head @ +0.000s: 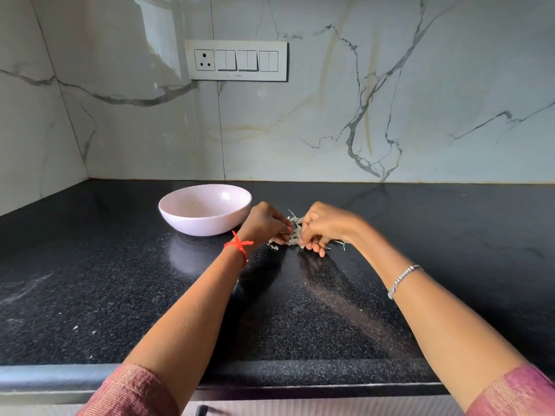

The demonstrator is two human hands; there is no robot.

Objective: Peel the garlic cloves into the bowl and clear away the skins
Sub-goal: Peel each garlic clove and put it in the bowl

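- Your left hand (265,225) and right hand (326,226) both have curled fingers pinching the garlic skins (295,232) on the counter (300,310)
- The skins lie in a small pile at 3 o'clock from the bowl (207,226), just beside it
- You cannot see any cloves in the bowl from here
- The skins look thin and light, so a fast grab could make bits fly off
- Your left wrist is near the bowl, so a bump could push it
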